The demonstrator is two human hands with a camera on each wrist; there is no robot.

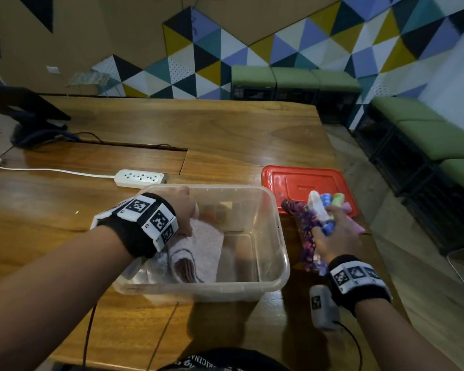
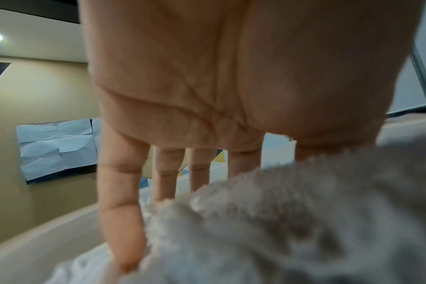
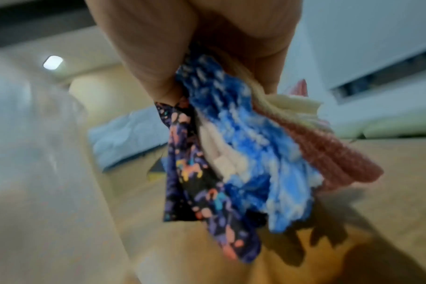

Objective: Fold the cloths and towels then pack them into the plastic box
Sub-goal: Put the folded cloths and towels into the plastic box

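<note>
My left hand point(image 1: 184, 212) presses flat, fingers straight, on the folded pink towel point(image 1: 198, 253) lying in the clear plastic box point(image 1: 275, 236), while my right hand point(image 1: 335, 236) grips a bundle of folded cloths point(image 1: 312, 220) just beside the box, in front of the red lid point(image 1: 303, 180).

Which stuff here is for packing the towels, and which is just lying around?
For the job: clear plastic box, pink towel inside under the left hand, bundle of cloths gripped by the right hand, red lid.

Lying about: power strip, green stools.
</note>
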